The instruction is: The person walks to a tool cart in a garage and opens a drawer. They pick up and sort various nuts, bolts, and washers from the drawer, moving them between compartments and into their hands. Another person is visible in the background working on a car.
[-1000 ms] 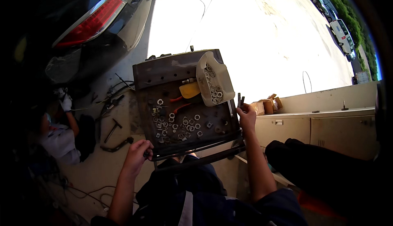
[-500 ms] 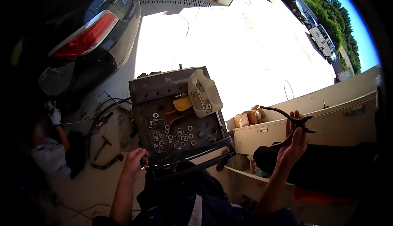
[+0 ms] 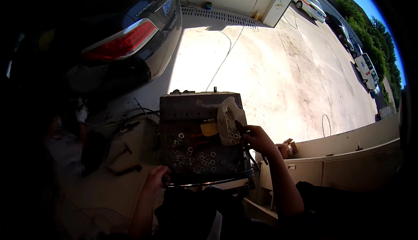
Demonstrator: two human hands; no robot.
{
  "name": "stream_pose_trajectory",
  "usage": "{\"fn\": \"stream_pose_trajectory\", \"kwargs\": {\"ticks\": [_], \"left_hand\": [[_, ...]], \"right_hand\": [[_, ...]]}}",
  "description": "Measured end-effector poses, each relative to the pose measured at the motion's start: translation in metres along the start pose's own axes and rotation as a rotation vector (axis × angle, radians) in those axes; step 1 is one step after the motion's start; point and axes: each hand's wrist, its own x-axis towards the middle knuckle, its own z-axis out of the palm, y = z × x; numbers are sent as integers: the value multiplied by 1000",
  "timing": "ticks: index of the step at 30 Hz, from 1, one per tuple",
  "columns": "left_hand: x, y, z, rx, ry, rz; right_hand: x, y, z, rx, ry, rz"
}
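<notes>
Head view: dark metal parts tray [image 3: 191, 109] strewn with small steel washers, resting on lap. Left hand [image 3: 156, 178] clenched on near rim; right hand [image 3: 257, 139] grasping thin dark tool [image 3: 251, 155] at right edge. Likely heavy, rigid; best gripped by rims.

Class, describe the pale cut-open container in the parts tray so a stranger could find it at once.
Find the dark metal tray on the person's lap, behind the parked car. At its right edge, by the right hand, lies a whitish plastic container holding washers. It is the only large pale thing there; the yellow piece beside it is smaller.
</notes>
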Motion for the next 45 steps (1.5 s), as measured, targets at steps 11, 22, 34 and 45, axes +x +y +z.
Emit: {"fn": "stream_pose_trajectory", "kwargs": {"ticks": [11, 22, 34, 45], "left_hand": [[-3, -34, 22, -46, 22, -15], [23, -14, -20, 452, 196, 156], [122, 62, 26, 1417, 305, 843], [142, 77, 48, 1627, 158, 873]], "right_hand": [[46, -16, 18, -549, 334, -238], [9, -3, 35, -424, 546, -422], [-96, 19, 131, 57, 91, -348], [-114, 54, 158, 95, -99, -117]]}}
